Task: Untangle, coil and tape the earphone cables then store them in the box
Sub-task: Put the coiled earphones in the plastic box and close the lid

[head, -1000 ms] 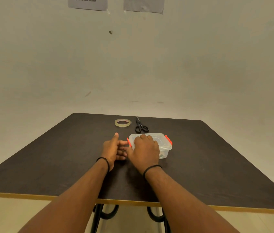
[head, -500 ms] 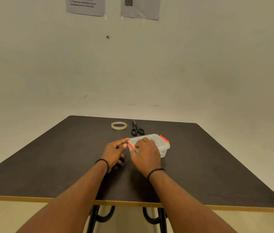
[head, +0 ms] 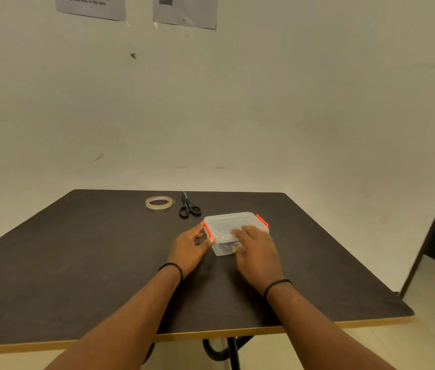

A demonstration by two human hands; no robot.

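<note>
Opening/closing box (head: 233,227): L hand (head: 189,248) pinches orange latch (head: 209,231), R hand (head: 257,249) flat on lid, fingers relaxed. Next: prob work right latch (head: 262,220).

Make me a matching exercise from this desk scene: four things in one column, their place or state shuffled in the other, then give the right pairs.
Column one:
1. tape roll
2. scissors
3. box
4. left hand

Column two:
A. lid on, with the right hand resting flat on it
B. at the orange clip on the box's left end
C. lying flat near the table's far edge, left of the scissors
D. black, between the tape roll and the box

Pairs: 1-C, 2-D, 3-A, 4-B
</note>
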